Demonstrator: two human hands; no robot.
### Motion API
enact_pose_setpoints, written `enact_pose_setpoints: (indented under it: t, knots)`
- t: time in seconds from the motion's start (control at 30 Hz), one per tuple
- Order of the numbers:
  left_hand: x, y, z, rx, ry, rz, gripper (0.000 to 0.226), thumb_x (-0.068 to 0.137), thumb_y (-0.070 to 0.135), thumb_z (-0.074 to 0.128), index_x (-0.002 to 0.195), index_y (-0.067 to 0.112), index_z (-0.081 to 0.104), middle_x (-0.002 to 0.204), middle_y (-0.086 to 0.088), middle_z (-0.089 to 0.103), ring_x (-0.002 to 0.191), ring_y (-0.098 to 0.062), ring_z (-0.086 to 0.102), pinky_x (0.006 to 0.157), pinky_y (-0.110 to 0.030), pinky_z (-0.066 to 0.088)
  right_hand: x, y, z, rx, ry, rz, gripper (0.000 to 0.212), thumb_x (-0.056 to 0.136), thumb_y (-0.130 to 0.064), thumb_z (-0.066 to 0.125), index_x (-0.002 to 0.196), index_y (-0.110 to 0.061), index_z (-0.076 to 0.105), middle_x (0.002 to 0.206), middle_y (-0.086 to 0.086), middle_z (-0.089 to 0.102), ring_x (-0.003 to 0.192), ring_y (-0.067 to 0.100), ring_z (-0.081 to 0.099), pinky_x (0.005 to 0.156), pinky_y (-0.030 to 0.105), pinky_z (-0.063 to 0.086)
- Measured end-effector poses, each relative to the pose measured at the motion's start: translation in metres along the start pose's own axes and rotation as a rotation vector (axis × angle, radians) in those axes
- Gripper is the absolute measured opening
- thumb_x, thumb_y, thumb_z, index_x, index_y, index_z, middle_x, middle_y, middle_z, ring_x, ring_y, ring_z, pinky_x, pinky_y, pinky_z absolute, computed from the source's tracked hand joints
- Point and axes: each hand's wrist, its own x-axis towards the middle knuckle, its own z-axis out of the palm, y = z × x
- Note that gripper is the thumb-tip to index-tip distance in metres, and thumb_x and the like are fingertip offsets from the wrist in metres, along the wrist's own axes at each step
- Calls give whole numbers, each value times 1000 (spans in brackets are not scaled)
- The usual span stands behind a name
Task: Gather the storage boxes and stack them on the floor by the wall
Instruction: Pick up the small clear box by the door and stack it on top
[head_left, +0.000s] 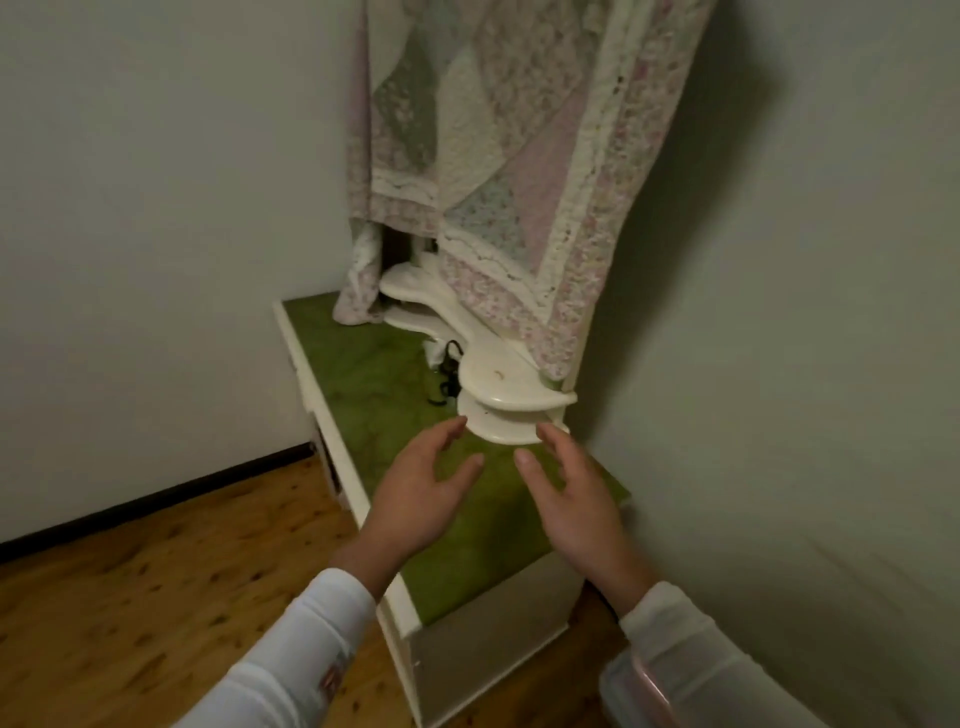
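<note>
My left hand and my right hand hover side by side over the green top of a cream dresser, fingers spread, palms down, holding nothing. Both wear white sleeves. At the bottom right, partly under my right sleeve, a clear plastic storage box with a pinkish rim sits low beside the dresser, by the right wall. Only its corner shows.
Cream curved shelves rise at the dresser's back right, just beyond my fingertips. A patchwork quilt hangs over them. A black cord lies on the green top. Wooden floor lies to the left; walls close in left and right.
</note>
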Motion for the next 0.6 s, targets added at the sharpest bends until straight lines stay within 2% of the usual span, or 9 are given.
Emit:
enact_pose_setpoints:
  t: [0.07, 0.17, 0.23, 0.33, 0.43, 0.53, 0.6]
  knots:
    - [-7, -18, -36, 13, 63, -51, 55, 90, 40, 63, 141, 28, 48, 138, 8, 56, 124, -5, 49, 98, -22, 36, 4, -16, 36, 14, -73, -34, 61, 86, -64, 49, 141, -39, 39, 148, -11, 42, 132, 5, 37, 104, 31, 34]
    - [-24, -51, -97, 14, 169, -124, 55, 91, 40, 62, 142, 27, 47, 139, 7, 55, 126, -7, 49, 99, -24, 37, 6, -48, 100, 37, -186, -57, 61, 87, -62, 48, 143, -40, 35, 151, -9, 39, 136, 12, 36, 109, 41, 34]
    - [-36, -70, -135, 6, 218, -163, 55, 91, 41, 62, 143, 29, 47, 141, 8, 54, 125, -5, 48, 100, -26, 38, 4, -66, 138, 46, -222, -79, 59, 89, -60, 48, 143, -40, 34, 151, -8, 38, 135, 13, 36, 107, 39, 35]
    - [-62, -104, -199, 3, 290, -225, 56, 91, 43, 60, 144, 32, 44, 142, 12, 52, 123, -2, 46, 99, -27, 39, -5, -100, 204, 62, -306, -126, 59, 89, -62, 47, 143, -42, 33, 149, -11, 40, 129, 5, 36, 98, 30, 34]
    - [-91, -142, -258, -4, 353, -279, 56, 92, 44, 59, 145, 32, 43, 142, 11, 52, 128, -6, 46, 102, -30, 41, -16, -133, 268, 64, -386, -165, 60, 89, -61, 47, 143, -40, 34, 149, -11, 39, 131, 5, 36, 104, 32, 35]
    - [-120, -178, -310, -30, 418, -327, 54, 92, 45, 59, 143, 34, 43, 140, 14, 51, 123, -2, 45, 87, -14, 42, -29, -159, 327, 67, -460, -192, 60, 89, -61, 48, 143, -39, 36, 148, -12, 41, 133, 7, 37, 107, 33, 34]
    - [-142, -201, -342, -44, 468, -361, 55, 92, 45, 59, 143, 34, 43, 139, 14, 51, 121, 0, 44, 85, -14, 40, -41, -174, 364, 82, -517, -193, 60, 88, -62, 48, 142, -40, 36, 148, -12, 41, 134, 8, 37, 107, 33, 35]
